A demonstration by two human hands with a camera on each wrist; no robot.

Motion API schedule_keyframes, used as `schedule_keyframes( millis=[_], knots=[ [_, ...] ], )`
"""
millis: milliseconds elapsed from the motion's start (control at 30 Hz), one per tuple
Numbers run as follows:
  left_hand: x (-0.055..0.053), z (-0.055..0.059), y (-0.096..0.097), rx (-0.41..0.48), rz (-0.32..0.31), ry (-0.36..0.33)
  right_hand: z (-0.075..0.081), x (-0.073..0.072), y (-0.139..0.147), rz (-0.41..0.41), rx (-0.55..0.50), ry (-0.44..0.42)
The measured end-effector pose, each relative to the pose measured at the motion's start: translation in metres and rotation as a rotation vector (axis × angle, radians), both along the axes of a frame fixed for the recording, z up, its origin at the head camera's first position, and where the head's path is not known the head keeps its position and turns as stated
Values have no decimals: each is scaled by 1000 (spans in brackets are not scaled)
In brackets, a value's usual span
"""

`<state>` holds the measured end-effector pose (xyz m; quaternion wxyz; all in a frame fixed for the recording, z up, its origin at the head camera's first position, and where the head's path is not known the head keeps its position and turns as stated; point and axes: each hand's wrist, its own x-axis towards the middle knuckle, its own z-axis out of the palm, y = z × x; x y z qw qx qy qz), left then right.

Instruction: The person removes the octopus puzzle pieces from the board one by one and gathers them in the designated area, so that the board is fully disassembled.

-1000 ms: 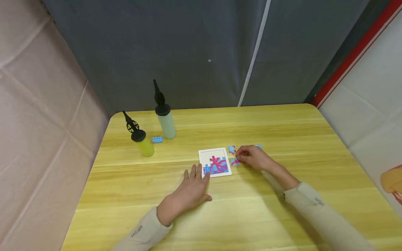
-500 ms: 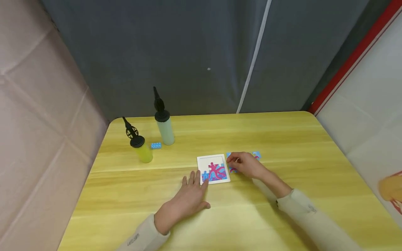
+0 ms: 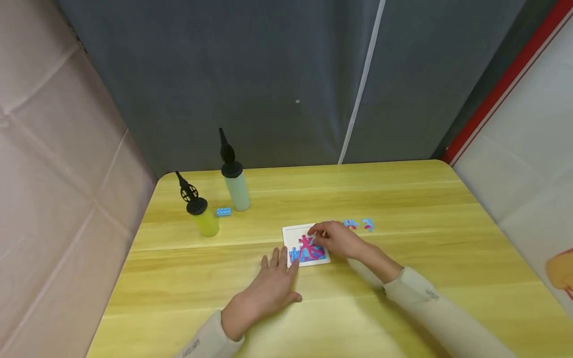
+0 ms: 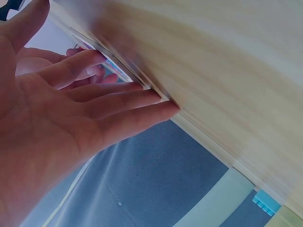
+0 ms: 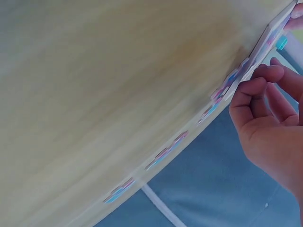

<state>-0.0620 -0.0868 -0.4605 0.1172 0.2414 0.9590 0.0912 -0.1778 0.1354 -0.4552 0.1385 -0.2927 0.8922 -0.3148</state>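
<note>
A white-framed jigsaw board [image 3: 293,231] lies on the table, partly filled with pieces showing a pink octopus on blue. My left hand [image 3: 270,281] rests flat beside it, its straight fingers touching the board's lower left edge. My right hand [image 3: 337,241] is over the board's right side, with curled fingers and the thumb and index fingertips close together. Whether a piece sits between those fingertips is hidden. Two loose puzzle pieces [image 3: 350,224] lie beyond this hand in the head view. The right wrist view shows more loose pieces [image 5: 208,111] close to the board.
Two balloon pumps with black tops, one yellow [image 3: 207,223] and one pale green [image 3: 238,193], stand at the back left of the wooden table [image 3: 403,199]. Between them lies a light blue toy brick [image 3: 224,212]. A dark curtain [image 3: 268,74] hangs behind the table.
My right hand has moved left from the loose pieces onto the board's right part. My left hand has kept its place at the board's edge. The head view has tilted slightly.
</note>
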Motion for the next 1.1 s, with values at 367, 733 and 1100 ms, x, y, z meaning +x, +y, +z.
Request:
schedule_keyframes(
  millis=[367,733,1100],
  knots=[
    [-1,0,-4,-13,9,-6,3,-1,-11,20,41,16],
    [-4,0,2,-4,-5,-17,0,-1,-3,3,39,7],
    [-4,-2,1,-11,-13,-19,0,2,-4,-21,5,11]
  ],
)
